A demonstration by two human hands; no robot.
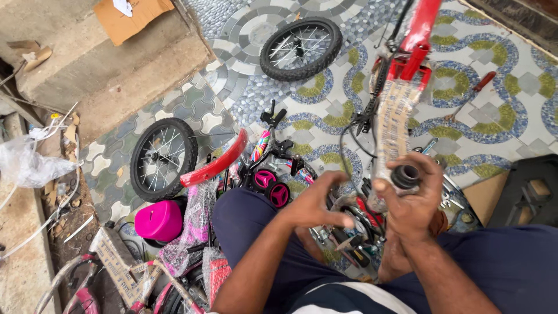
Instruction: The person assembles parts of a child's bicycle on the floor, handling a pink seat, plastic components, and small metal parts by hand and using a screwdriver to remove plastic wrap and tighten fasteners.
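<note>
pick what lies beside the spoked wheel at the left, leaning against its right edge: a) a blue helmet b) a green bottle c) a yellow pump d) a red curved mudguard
d: a red curved mudguard lies with its lower end by the right edge of the left wheel, above the pink box.

Two small spoked wheels lie flat on the patterned tile floor (500, 110), one wheel (300, 47) up top, the other wheel (163, 157) near the concrete step (110, 75). A red fender (215, 166) curves beside it. There's a pink box (159, 220), a piece of cardboard (131, 17) on the step, crumpled plastic (29, 166) at far left, and what looks like a red-handled screwdriver (474, 92).
</note>
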